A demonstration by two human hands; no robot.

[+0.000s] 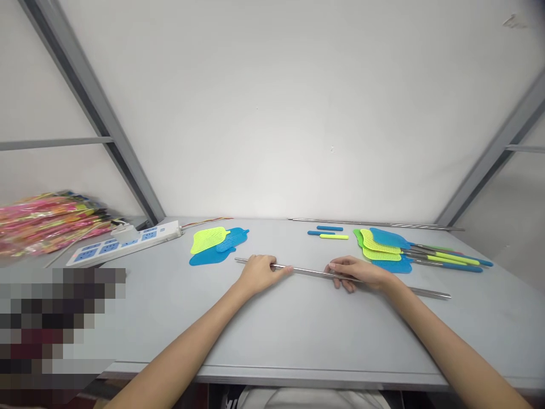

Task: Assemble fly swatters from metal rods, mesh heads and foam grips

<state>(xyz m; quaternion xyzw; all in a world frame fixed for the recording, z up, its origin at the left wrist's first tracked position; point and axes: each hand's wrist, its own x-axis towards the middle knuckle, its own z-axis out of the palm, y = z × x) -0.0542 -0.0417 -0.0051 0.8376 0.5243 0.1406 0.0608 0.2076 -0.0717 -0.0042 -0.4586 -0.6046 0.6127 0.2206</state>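
A long, thin metal rod (pixel 309 271) lies almost crosswise in front of me, its right end lower in view. My left hand (pixel 259 272) is closed around it near the left end, thumb along the rod. Farther right, my right hand (pixel 355 271) grips the same rod, with the thumb above and the fingers curled below. Beyond my left hand are loose fly swatter heads: a yellow-green one (pixel 208 240) and blue ones (pixel 213 258). Several fly swatters with rods and handles (pixel 383 247) lie piled beyond my right hand.
Blue handles (pixel 330 228) and a yellow-green handle (pixel 334 237) lie at the back middle. More metal rods (pixel 366 222) run along the wall. At left are a power strip (pixel 140 245) with a plug and plastic-wrapped colourful items (pixel 51 221). The grey table (pixel 298 341) ends near my body.
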